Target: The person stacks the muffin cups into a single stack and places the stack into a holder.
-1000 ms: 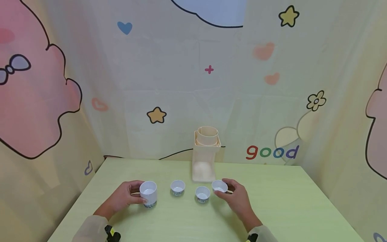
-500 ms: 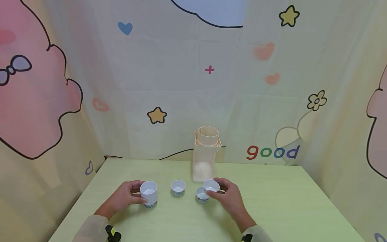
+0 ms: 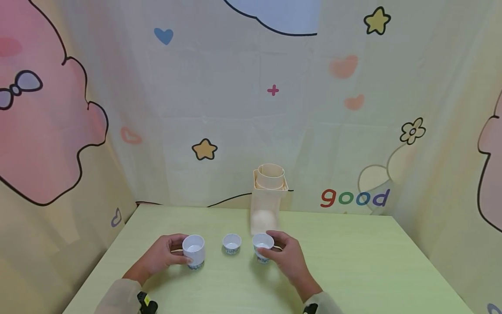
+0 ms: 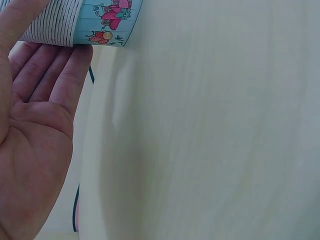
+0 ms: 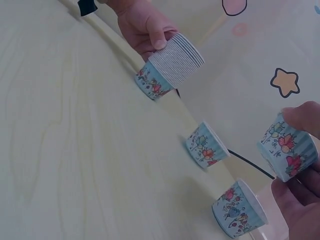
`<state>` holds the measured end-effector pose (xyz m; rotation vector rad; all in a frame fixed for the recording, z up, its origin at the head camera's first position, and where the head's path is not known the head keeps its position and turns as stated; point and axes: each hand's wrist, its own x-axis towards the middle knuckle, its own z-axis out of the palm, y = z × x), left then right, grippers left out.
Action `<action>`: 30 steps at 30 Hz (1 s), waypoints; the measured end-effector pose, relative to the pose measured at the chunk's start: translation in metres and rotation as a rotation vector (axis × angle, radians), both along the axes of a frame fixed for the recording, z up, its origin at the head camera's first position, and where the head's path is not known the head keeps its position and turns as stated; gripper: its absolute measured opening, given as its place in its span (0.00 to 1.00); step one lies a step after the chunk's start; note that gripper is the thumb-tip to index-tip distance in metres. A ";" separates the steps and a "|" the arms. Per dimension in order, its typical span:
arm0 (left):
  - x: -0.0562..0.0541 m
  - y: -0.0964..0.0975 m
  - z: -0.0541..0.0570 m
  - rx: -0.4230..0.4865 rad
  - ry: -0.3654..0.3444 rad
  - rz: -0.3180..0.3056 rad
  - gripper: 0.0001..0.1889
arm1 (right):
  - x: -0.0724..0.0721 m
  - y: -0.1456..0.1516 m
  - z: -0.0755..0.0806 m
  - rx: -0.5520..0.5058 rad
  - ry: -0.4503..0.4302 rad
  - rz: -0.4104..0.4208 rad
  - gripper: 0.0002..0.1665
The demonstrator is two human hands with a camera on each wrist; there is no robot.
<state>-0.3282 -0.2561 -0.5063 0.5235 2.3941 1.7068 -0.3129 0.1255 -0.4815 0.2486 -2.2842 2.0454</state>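
Note:
At the left of the head view, my left hand [image 3: 166, 254] grips a tall stack of nested paper cups [image 3: 193, 245], white inside, with a blue floral pattern on the lowest cup. Stacked rims show in the left wrist view, thumb on one side and fingers on the other. My right hand [image 3: 287, 255] pinches a single paper cup [image 5: 286, 148] between thumb and fingers. That cup overlaps a standing paper cup [image 5: 237, 210] in the head view, while the right wrist view shows a gap between them. Another floral paper cup [image 3: 232, 245] stands upright between the two hands.
Behind the cups, a cream-coloured stand [image 3: 264, 209] with a round open tube on top rises near the back of the light green table [image 3: 353, 261]. A printed curtain [image 3: 219, 87] hangs behind and at both sides.
My right hand has carried its cup leftward, from beside the nearer standing cup to above it in the head view. The left hand and its stack stay in place.

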 end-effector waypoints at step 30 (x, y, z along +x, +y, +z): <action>-0.001 0.000 -0.002 0.000 0.015 -0.004 0.35 | -0.007 -0.066 0.005 -0.065 0.044 0.177 0.34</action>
